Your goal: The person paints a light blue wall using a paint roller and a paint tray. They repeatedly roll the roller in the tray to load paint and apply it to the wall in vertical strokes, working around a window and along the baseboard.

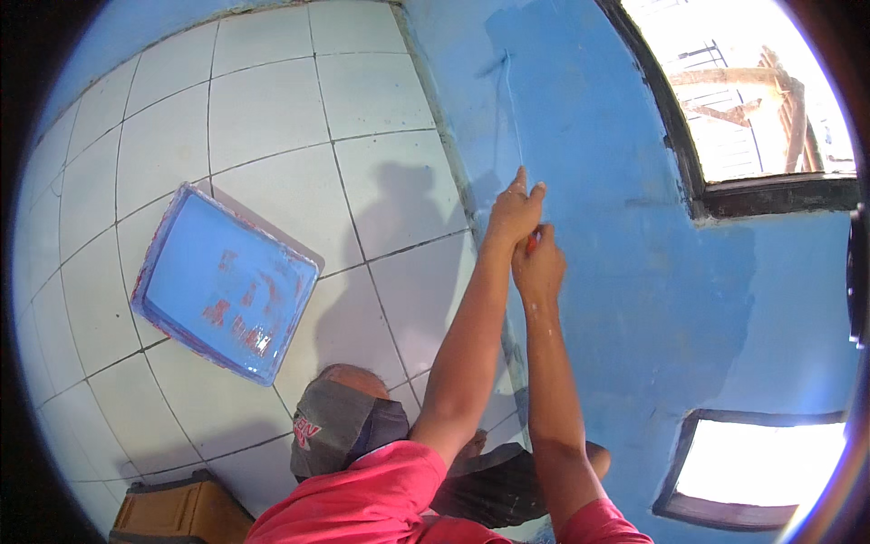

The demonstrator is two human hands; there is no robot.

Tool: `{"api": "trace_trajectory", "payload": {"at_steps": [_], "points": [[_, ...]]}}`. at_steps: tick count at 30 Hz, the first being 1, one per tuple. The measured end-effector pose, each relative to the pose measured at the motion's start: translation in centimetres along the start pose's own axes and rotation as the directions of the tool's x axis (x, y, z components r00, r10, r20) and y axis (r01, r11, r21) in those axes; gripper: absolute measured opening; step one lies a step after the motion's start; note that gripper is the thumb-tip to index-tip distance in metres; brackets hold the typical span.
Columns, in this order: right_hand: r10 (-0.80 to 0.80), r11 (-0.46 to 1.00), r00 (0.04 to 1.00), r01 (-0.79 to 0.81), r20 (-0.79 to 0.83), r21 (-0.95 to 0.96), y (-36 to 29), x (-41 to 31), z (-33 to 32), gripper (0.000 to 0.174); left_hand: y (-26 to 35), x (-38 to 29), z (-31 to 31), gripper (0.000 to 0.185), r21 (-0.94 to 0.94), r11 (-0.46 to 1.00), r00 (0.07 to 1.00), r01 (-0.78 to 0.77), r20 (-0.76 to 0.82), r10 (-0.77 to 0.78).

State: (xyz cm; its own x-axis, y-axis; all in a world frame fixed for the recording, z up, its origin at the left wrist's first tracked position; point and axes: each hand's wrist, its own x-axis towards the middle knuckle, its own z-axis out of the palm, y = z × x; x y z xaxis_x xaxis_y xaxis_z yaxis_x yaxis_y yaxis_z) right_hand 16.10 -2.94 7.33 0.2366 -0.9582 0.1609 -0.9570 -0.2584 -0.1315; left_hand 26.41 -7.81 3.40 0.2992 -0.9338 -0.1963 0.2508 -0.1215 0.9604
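Observation:
My left hand [515, 214] grips a long-handled paint roller, its index finger pointing along the thin wire rod [513, 109]. Just behind it, my right hand [542, 265] is closed around the lower part of the orange-red handle [532, 243]. Most of the handle is hidden by my fingers. At the rod's far end, the roller head lies against the blue wall [612, 292], too blurred to make out well. Darker blue paint covers the wall around it. A paint tray [309, 262] sits on the floor to my left, holding light blue paint with reddish patches showing through.
White tiles [272, 102] with dark grout cover the floor up to the wall's base. Two dark-framed windows [781, 194] open in the wall on the right. A brown and black box-like object [180, 506] stands at the lower left.

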Motion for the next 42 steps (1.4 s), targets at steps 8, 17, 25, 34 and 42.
{"api": "trace_trajectory", "payload": {"at_steps": [8,17,25,34,42], "points": [[-0.041,0.998,0.998,0.039,0.050,0.048,-5.1,6.9,1.3,0.038,-0.3,2.2,-3.3,0.077,-0.100,0.994,0.995,-0.054,-0.093,0.045],[0.036,0.998,0.999,-0.035,-0.018,0.049,4.2,-7.0,0.5,0.027,-3.6,0.5,1.8,0.079,-0.037,0.999,0.998,0.008,-0.067,-0.011],[0.322,0.940,0.947,-0.322,-0.019,-0.109,16.9,-27.0,-5.4,0.025,-7.7,-5.3,11.2,0.073,0.330,0.941,0.917,0.081,0.345,-0.200],[0.396,0.913,0.918,-0.392,0.015,-0.110,19.3,-36.4,-9.4,0.024,-10.2,-8.7,13.1,0.066,0.479,0.875,0.619,0.062,0.670,-0.411],[0.241,0.970,0.969,-0.243,-0.061,-0.022,16.0,-29.8,-3.8,0.023,-10.1,-7.7,9.8,0.072,0.370,0.929,0.950,0.024,0.282,-0.137]]}}
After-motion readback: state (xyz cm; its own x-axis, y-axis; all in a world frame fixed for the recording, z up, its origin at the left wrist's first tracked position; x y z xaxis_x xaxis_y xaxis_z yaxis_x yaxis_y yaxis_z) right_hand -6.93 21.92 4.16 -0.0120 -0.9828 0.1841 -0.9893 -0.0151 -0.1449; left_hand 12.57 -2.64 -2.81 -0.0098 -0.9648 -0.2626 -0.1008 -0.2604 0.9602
